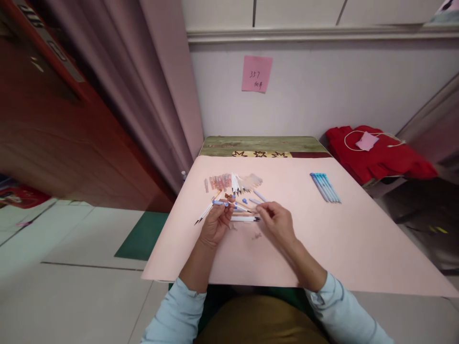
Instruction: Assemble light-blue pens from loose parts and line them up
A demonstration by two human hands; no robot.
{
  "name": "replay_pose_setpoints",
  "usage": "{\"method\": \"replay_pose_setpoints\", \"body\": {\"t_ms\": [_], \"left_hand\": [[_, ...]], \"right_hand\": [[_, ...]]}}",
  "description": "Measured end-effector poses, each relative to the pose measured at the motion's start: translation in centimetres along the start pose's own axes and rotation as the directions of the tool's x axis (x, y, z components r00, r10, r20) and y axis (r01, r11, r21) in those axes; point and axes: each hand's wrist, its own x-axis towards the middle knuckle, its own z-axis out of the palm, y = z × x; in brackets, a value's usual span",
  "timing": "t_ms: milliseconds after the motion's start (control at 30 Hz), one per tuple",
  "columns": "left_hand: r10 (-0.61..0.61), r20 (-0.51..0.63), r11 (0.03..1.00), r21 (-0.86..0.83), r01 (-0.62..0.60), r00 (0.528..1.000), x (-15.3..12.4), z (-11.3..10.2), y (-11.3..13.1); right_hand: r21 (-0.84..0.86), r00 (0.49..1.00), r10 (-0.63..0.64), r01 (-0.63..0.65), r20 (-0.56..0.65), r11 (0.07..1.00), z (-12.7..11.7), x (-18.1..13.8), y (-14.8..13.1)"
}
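Observation:
My left hand (217, 222) is closed around a short blue pen part (220, 203), held over the middle of the table. To its right, my right hand (278, 220) has its thumb and forefinger pinched together; whatever is between them is too small to make out. White pen refills (245, 219) with dark tips lie below and between the hands. Beyond my fingers, more white refills (235, 184) form a bunch. Small blue pieces (245, 200) and pale blue barrels (259, 196) are scattered close to my right fingertips.
Pinkish clips or caps (220, 181) lie in a row beside clear pieces (253, 180). Several blue pens (325, 187) are lined up at right on the pink-covered table (322, 248). A red cloth (380, 160) with a white cable sits beyond the right edge. A curtain (158, 71) hangs at left.

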Motion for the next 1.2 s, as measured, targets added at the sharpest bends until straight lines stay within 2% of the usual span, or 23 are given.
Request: {"method": "replay_pose_setpoints", "body": {"t_ms": [100, 167, 300, 567, 900, 1033, 1200], "left_hand": [[0.014, 0.012, 1.0, -0.008, -0.014, 1.0, 0.1, -0.1, 0.0], [0.019, 0.011, 1.0, -0.011, -0.019, 1.0, 0.1, -0.1, 0.1], [0.022, -0.008, 1.0, -0.019, -0.022, 1.0, 0.1, 0.0, 0.2], [0.011, -0.045, 1.0, -0.001, -0.011, 0.999, 0.2, 0.1, 0.2], [0.023, -0.058, 1.0, -0.007, -0.023, 0.998, 0.2, 0.0, 0.3], [0.031, -0.052, 0.999, -0.004, -0.031, 0.998, 0.1, 0.1, 0.2], [0.026, -0.053, 1.0, -0.001, -0.026, 0.998, 0.1, 0.1, 0.1]], "right_hand": [[-0.301, 0.995, 0.086, -0.064, 0.058, 0.951, -1.6, 2.0, 1.0], [-0.447, 0.988, 0.112, -0.054, 0.105, 0.893, -1.8, 2.6, 1.4], [-0.572, 0.989, 0.076, 0.011, 0.128, 0.821, -0.9, 2.3, 1.6], [-0.664, 0.98, 0.094, 0.046, 0.174, 0.746, -0.6, 2.7, 1.4], [-0.719, 0.979, 0.003, 0.146, 0.202, 0.679, -0.5, 1.4, 1.6], [-0.712, 0.99, 0.033, 0.077, 0.141, 0.698, -1.6, 0.2, 1.5], [-0.656, 0.984, 0.088, 0.036, 0.154, 0.754, -2.1, -0.3, 1.6]]}}
